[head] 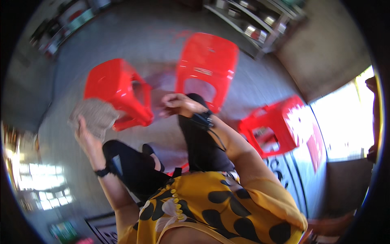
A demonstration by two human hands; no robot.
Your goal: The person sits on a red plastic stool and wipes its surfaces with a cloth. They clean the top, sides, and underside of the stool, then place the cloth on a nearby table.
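Note:
My left hand (86,137) grips a folded grey-brown cloth (94,117), its thumb lying over the fabric. The cloth is beside the near side of a red plastic stool (106,77) and overlaps it in view; whether they touch I cannot tell. My right hand (181,103) is above my right knee, between that stool and a second red plastic stool (208,52). It holds nothing I can see, and its fingers are loosely bent and apart, somewhat blurred. Each of my wrists wears a dark band.
Off to the right, a third red stool (274,126) stands by a bright doorway (344,119). Metal shelving (243,18) with pots is at the back right. Several items line the far left wall. A patterned mat (292,177) lies on the grey floor (122,33).

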